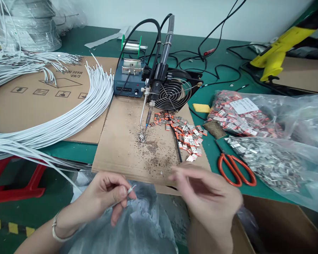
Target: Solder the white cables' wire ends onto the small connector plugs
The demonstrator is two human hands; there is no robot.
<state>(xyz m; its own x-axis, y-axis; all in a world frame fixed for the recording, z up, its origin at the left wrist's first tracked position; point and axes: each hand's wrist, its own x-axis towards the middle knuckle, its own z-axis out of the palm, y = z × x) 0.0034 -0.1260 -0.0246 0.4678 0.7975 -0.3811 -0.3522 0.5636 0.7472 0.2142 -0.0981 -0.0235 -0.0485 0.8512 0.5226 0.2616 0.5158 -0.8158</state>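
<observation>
Iron (156, 86) is clamped tip-down in a stand, probably so nobody has to hold it. Left hand (110, 195), in front and left of the iron, has thumb and fingers clamped on a cable (130, 189) just behind its bare tip, I'd guess because it's floppy. Right hand (210, 199), front-right of the iron, is blurry, fingertips bunched; can't tell if they grip anything. Gritty, matte cardboard (115, 144) under the iron likely spares the bench (76, 38). Flat orange-and-metal tabs (189, 135) heap right of the iron; smooth white bundle (91, 107) curves left of it.
</observation>
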